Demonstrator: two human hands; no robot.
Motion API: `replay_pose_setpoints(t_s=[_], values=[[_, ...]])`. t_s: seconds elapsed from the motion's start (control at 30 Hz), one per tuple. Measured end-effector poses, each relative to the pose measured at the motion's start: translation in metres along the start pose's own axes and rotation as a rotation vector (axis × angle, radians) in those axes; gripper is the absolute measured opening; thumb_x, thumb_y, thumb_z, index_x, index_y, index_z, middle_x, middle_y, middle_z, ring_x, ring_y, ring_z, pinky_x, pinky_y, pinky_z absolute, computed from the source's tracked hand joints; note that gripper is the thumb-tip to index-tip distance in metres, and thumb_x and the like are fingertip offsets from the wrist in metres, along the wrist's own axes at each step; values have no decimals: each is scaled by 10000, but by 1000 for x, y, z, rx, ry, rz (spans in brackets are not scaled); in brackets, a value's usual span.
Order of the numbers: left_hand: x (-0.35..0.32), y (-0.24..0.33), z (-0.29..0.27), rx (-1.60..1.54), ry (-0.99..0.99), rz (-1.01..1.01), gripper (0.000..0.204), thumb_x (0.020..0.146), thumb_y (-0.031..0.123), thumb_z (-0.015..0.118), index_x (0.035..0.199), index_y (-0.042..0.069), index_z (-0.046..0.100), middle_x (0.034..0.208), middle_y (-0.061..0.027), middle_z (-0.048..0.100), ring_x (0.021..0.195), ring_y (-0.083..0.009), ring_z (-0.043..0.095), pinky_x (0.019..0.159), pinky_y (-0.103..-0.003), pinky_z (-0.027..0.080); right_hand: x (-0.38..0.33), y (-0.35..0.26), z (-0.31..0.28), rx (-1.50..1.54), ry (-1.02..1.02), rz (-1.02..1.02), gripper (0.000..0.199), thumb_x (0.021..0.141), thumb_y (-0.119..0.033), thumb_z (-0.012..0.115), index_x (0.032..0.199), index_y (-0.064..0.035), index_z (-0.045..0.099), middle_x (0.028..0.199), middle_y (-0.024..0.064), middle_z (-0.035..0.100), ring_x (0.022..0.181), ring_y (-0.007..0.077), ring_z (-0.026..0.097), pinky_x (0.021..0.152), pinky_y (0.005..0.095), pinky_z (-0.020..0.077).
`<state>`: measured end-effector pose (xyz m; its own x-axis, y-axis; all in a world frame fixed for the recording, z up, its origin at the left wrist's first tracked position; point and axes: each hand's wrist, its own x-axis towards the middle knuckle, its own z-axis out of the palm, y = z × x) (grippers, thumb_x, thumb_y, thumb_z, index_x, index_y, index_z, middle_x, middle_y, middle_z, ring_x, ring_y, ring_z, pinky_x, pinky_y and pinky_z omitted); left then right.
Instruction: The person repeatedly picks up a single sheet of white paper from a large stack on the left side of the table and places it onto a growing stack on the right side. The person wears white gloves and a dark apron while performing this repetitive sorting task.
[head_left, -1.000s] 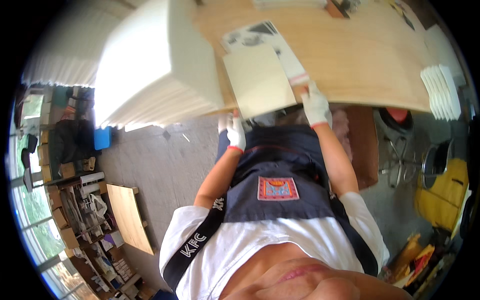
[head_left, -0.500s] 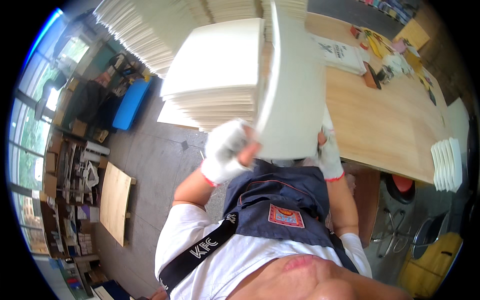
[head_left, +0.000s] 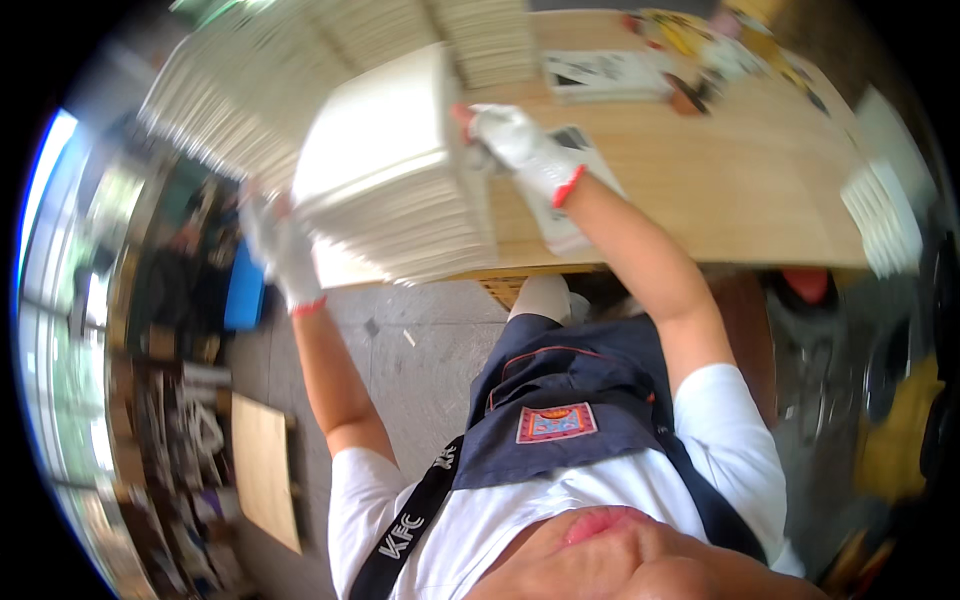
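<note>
A tall stack of white sheets (head_left: 385, 195) stands at the table's near left part, its top smooth and its layered edges facing me. My left hand (head_left: 278, 245), in a white glove with bare fingertips, is beside the stack's left side. It is smeared by motion, but its fingers look stretched out and apart. At the stack's right upper edge is my gloved right hand (head_left: 515, 140), fingers reaching toward the edge and apart. Whether either hand touches the sheets I cannot tell. Under my right forearm lies a white packet with dark print (head_left: 560, 215).
More tall stacks of white sheets (head_left: 250, 85) rise behind. On the wooden table (head_left: 700, 190) are another white printed packet (head_left: 605, 75), a dark brown block (head_left: 687, 95) and assorted small items. White ridged pieces (head_left: 880, 220) sit at its right edge. A wooden board (head_left: 265, 470) is at the lower left.
The large white sheet held upright between my hands no longer stands there. Both hands have moved up and forward to either side of the stack. The packet on the near table has come into view.
</note>
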<state>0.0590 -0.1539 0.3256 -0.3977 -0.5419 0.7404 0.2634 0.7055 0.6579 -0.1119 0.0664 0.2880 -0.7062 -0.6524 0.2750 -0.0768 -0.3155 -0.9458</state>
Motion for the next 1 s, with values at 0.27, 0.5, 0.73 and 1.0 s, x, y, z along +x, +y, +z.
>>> replay_pose_setpoints(t_s=[0.27, 0.5, 0.73, 1.0], values=[[-128, 46, 69, -191, -164, 530, 213, 890, 57, 441, 1082, -27, 476, 1251, -206, 430, 1153, -314, 434, 981, -419, 329, -145, 65, -28, 272, 296, 281, 224, 875, -259, 483, 781, -76, 571, 600, 23, 561, 455, 80, 486, 393, 210, 355], [-247, 51, 151, -386, -768, 167, 238, 786, 12, 531, 1017, 1, 590, 1156, -171, 530, 1000, -296, 543, 857, -374, 422, -264, 135, -59, 222, 507, 455, 182, 861, -180, 443, 832, -52, 569, 620, 56, 576, 455, 122, 466, 424, 251, 369], [-302, 76, 213, -450, -1249, 365, 215, 775, 40, 563, 985, 10, 601, 1117, -146, 557, 1044, -290, 520, 895, -347, 400, -359, 151, -86, 233, 726, 511, 214, 846, -111, 377, 904, -47, 572, 712, 56, 621, 550, 118, 556, 500, 228, 444], [-327, 89, 341, -142, -1354, 640, 497, 754, 238, 643, 1200, 96, 475, 1251, -138, 444, 1150, -315, 411, 929, -399, 362, -398, 131, -125, 340, 972, 514, 229, 855, -137, 363, 933, -74, 568, 611, 18, 539, 472, 77, 448, 426, 207, 349]])
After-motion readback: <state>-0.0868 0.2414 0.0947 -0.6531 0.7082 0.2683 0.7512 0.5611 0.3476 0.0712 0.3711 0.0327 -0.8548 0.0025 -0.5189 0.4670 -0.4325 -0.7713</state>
